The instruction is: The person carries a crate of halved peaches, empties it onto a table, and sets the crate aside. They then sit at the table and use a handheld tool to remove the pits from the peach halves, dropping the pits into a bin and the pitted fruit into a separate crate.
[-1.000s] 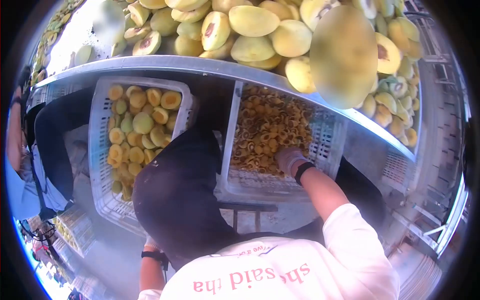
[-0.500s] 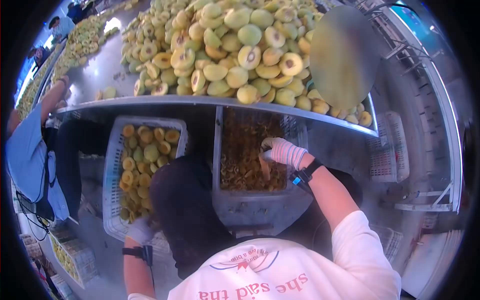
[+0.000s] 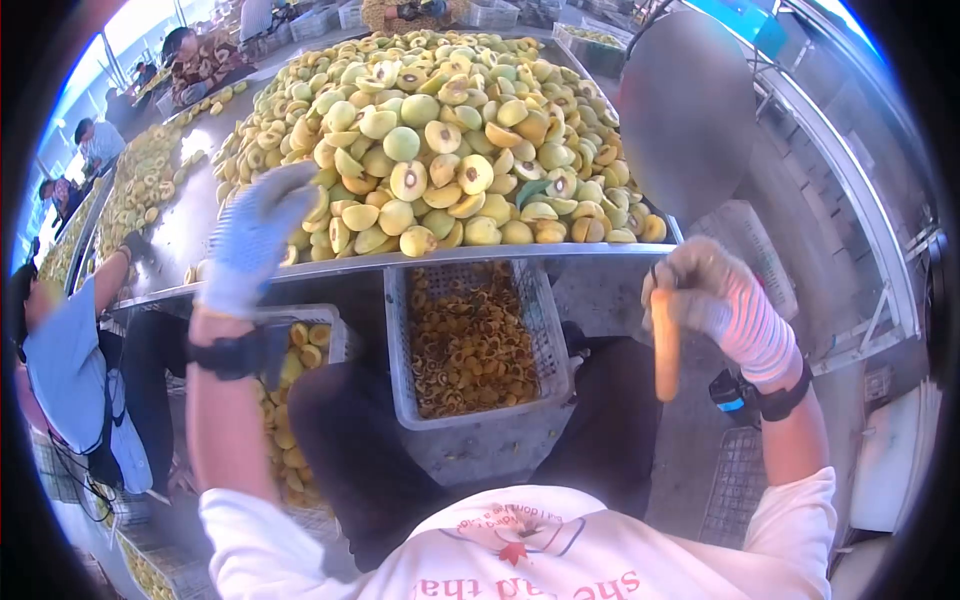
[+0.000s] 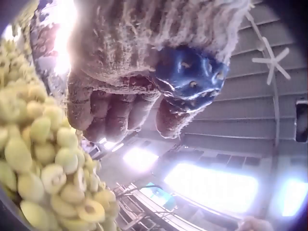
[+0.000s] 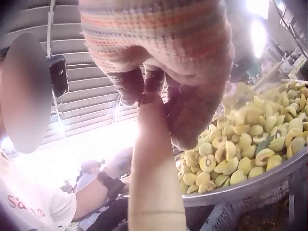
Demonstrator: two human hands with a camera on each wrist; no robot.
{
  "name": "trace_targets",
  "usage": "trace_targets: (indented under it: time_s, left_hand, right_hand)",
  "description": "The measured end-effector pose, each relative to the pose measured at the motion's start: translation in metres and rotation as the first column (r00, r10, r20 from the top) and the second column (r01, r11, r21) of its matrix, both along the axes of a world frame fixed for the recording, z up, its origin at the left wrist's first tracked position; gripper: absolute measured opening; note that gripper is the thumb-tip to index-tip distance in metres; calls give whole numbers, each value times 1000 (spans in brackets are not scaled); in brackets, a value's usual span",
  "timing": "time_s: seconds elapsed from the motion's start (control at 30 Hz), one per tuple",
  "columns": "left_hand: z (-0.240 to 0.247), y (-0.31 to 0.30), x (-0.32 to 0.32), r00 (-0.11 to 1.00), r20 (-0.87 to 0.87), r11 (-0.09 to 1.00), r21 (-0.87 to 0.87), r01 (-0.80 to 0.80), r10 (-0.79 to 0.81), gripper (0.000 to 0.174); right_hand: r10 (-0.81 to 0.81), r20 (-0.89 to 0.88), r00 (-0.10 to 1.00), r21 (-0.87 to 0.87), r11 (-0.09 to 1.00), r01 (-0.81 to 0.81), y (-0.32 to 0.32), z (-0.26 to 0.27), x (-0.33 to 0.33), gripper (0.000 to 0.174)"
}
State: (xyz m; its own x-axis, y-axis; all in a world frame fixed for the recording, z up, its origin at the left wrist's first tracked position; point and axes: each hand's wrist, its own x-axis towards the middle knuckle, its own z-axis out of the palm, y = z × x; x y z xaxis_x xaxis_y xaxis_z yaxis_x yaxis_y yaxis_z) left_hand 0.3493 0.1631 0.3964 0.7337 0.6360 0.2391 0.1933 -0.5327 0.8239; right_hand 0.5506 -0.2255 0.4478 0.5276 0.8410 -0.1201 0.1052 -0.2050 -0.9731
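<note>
My left hand (image 3: 255,235), in a white and blue glove, is raised over the left side of a heap of halved yellow-green fruit (image 3: 400,145). Its fingers (image 4: 113,108) bend loosely in the left wrist view, with nothing visible in them. Right of the table's front corner, my right hand (image 3: 715,310), in a striped glove, grips a tool by one end. The tool's light wooden handle (image 3: 665,350) hangs down in the head view; the right wrist view shows that handle (image 5: 156,178) up close. Its other end is hidden by the fingers.
A metal table edge (image 3: 350,264) runs in front of me. Below it stand a crate (image 3: 480,412) of brown pits and scraps between my knees and a crate (image 3: 338,335) of fruit halves at left. Another person (image 3: 75,345) sits at the left. A metal frame (image 3: 870,200) stands at right.
My left hand has risen from beside the left crate to the fruit heap. My right hand has come up out of the scrap crate and swung right with the wooden-handled tool. The head view has tilted up.
</note>
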Motion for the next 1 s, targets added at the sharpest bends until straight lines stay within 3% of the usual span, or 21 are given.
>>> trace_targets:
  time_s: [0.07,0.13,0.2,0.27,0.33,0.37,0.43,0.47,0.5,0.57,0.6,0.67,0.73,0.77,0.8,0.83,0.93,1.0]
  left_hand:
    - [-42,-13,36,973,186,973,-157,169,-139,31]
    - [-63,-54,59,990,72,969,-206,137,-125,36]
    - [-101,-84,70,924,213,752,-536,383,-319,43]
    - [-111,-119,75,885,17,752,-519,406,-466,48]
    - [-139,-138,88,803,170,590,-596,545,-571,48]
    - [-141,-142,95,866,76,695,-564,447,-495,48]
    - [-143,-145,108,946,-92,854,-464,235,-310,48]
    - [-144,-144,115,956,-41,860,-449,243,-292,49]
    - [-144,-143,122,961,13,865,-434,254,-276,50]
    - [-150,-135,138,955,133,885,-361,294,-264,49]
    - [-142,-128,144,941,37,895,-298,331,-336,47]
    - [-112,-105,157,873,-168,885,-183,428,-457,44]
    - [-98,-83,170,878,-134,867,-282,411,-460,36]
    - [-100,-70,178,956,-77,956,-110,273,-282,34]
    - [-89,-60,186,986,-166,950,306,66,-15,37]
    - [-100,-40,195,1000,10,790,613,-30,30,40]
    - [-122,-17,223,956,-257,713,697,81,143,43]
    - [-123,-7,234,943,-297,746,659,90,149,46]
  right_hand:
    - [-116,108,987,2,993,116,6,-9,3,24]
    - [-233,92,968,136,966,219,26,-58,13,26]
    - [-258,20,966,205,947,249,58,-113,18,28]
    - [-257,-14,966,302,920,249,94,-162,15,30]
    - [-186,-236,954,326,910,257,121,-186,12,34]
    - [-214,-137,967,320,914,248,130,-195,13,37]
    - [-214,-116,970,336,910,241,138,-201,18,39]
    - [-221,-104,970,343,907,243,141,-202,23,40]
    - [-234,-40,971,243,941,237,139,-195,28,46]
    - [-300,-121,946,235,918,321,141,-206,39,48]
    - [-335,-166,927,225,903,367,142,-211,42,49]
    - [-236,-384,893,206,921,332,137,-192,43,47]
    - [-207,-498,842,91,953,288,126,-165,42,44]
    - [-225,-495,839,59,955,291,121,-160,44,43]
    - [-238,-504,830,65,948,311,118,-166,46,42]
    - [-249,-518,819,71,941,331,115,-174,48,42]
    - [-258,-514,818,63,940,336,112,-179,46,42]
    - [-241,-502,831,81,943,323,111,-181,42,43]
